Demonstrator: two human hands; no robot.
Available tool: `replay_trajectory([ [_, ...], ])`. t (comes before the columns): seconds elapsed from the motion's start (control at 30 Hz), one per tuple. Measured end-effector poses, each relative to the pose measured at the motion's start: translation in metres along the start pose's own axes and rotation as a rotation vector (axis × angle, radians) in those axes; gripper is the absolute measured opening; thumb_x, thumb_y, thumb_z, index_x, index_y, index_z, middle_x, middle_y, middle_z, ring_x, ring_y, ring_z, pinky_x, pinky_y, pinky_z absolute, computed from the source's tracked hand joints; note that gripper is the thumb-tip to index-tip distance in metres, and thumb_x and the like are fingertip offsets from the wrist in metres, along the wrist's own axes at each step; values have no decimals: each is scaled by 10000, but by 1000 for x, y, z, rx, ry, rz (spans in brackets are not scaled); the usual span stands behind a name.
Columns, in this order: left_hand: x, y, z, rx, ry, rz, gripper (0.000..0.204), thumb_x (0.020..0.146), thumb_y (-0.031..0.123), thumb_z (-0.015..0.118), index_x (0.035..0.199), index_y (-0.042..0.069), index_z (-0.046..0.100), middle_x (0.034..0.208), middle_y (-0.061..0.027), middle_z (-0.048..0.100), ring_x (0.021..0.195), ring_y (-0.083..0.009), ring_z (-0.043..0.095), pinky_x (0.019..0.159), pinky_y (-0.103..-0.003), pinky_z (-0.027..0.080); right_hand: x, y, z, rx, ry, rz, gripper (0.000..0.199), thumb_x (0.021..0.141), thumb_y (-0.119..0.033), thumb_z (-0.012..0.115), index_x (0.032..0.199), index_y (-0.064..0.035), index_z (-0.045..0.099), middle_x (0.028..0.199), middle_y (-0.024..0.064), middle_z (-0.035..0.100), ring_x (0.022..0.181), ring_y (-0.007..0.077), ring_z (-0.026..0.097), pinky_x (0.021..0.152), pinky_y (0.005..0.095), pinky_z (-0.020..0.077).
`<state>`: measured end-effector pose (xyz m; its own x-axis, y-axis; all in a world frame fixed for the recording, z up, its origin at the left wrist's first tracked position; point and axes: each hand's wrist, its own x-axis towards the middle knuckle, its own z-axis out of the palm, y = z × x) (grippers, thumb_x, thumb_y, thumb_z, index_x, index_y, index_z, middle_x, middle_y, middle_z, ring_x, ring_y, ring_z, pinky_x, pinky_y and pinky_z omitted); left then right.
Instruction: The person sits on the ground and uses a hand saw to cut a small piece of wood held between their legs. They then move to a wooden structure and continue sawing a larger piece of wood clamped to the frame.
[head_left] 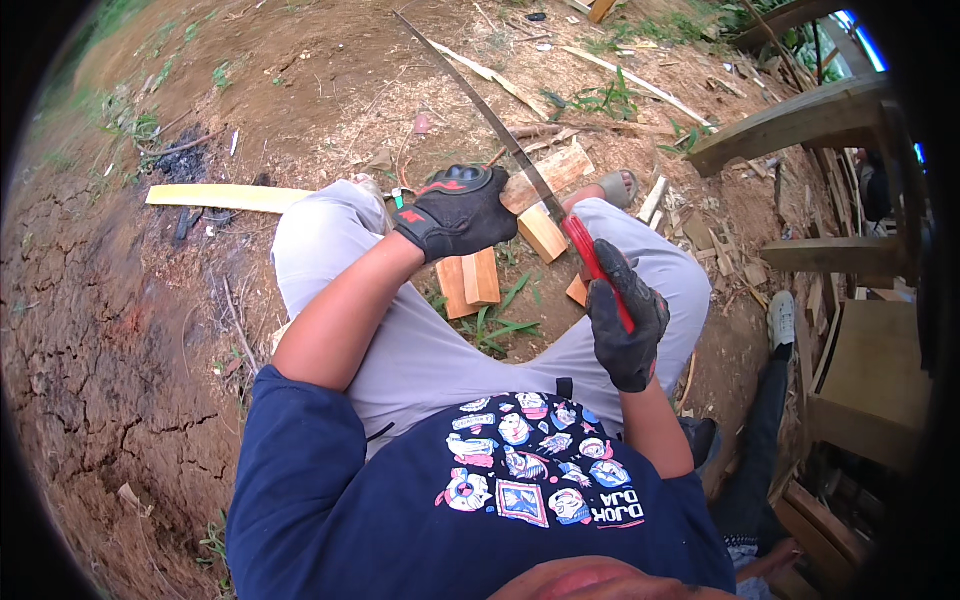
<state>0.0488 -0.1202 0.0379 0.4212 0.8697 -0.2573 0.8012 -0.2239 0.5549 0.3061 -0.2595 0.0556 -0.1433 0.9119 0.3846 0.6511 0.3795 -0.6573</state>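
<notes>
1. Out in front of my legs (pixel 660 280), the saw (pixel 524 164) slants away to the upper left; its red handle (pixel 582 246) is toward me, and its long thin blade crosses a plank piece (pixel 570 167); whether the teeth touch the wood, I cannot tell.
2. My right hand (pixel 630 315), gloved, grips the handle; my left hand (pixel 460 212), gloved too, is curled just beside the blade and next to the plank piece; its fingertips are hidden, so I cannot tell whether it holds the wood.
3. Nearest the blade on my side lies one squared block (pixel 541 236); two more blocks (pixel 480 277) lie together between my legs; the corner of another small block (pixel 577 290) shows beside the handle; I judge these short pieces to be already cut.
4. On the plank piece no finished cut shows, so I take that sawing as not yet done; how much more wood is left to cut, I cannot tell.
5. Farther out, a yellow strip (pixel 230 197) lies by my left knee; pale offcuts (pixel 652 201) litter the ground (pixel 130 330) on the right; beyond are a wooden frame (pixel 790 125) and another person's shoe (pixel 782 318).
</notes>
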Motion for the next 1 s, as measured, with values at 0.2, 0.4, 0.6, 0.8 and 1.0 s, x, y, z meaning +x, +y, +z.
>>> replay_trajectory([
  [0.2, 9, -6, -8, -6, 50, 6, 544, 829, 391, 713, 1188, -17, 688, 1008, -285, 743, 922, -434, 745, 830, -530, 562, -42, 0, -27, -47, 0, 129, 427, 916, -2, 772, 1341, -34, 762, 1192, 203, 815, 964, 334, 818, 871, 414, 625],
  [0.4, 13, -12, -35, -78, 57, -31, 540, 803, 388, 719, 1096, -63, 672, 1002, -362, 711, 957, -482, 734, 865, -540, 570, -93, -18, -85, -145, -22, 157, 366, 965, -30, 702, 1321, 23, 765, 1132, 202, 825, 930, 264, 803, 838, 402, 608],
  [0.6, -6, 21, -23, 69, 50, -31, 500, 813, 374, 712, 1080, -47, 673, 968, -317, 736, 944, -461, 752, 856, -540, 586, -120, -43, -126, 92, 177, 245, 391, 1043, -147, 682, 1352, 90, 717, 1233, 252, 782, 965, 267, 782, 915, 449, 616],
  [0.8, -17, 25, 4, 129, 63, 111, 480, 853, 400, 705, 1096, -12, 676, 953, -261, 740, 921, -442, 752, 811, -536, 573, -74, -31, -72, 205, 251, 241, 373, 1021, -103, 737, 1361, 49, 718, 1227, 201, 784, 980, 279, 785, 834, 372, 618],
  [1.0, -18, 25, 21, 186, 27, 91, 506, 874, 410, 685, 1161, -6, 670, 971, -266, 747, 934, -447, 753, 810, -537, 580, -17, -20, -17, 160, 154, 183, 378, 977, -48, 771, 1350, 6, 736, 1233, 198, 800, 1023, 325, 807, 861, 395, 620],
])
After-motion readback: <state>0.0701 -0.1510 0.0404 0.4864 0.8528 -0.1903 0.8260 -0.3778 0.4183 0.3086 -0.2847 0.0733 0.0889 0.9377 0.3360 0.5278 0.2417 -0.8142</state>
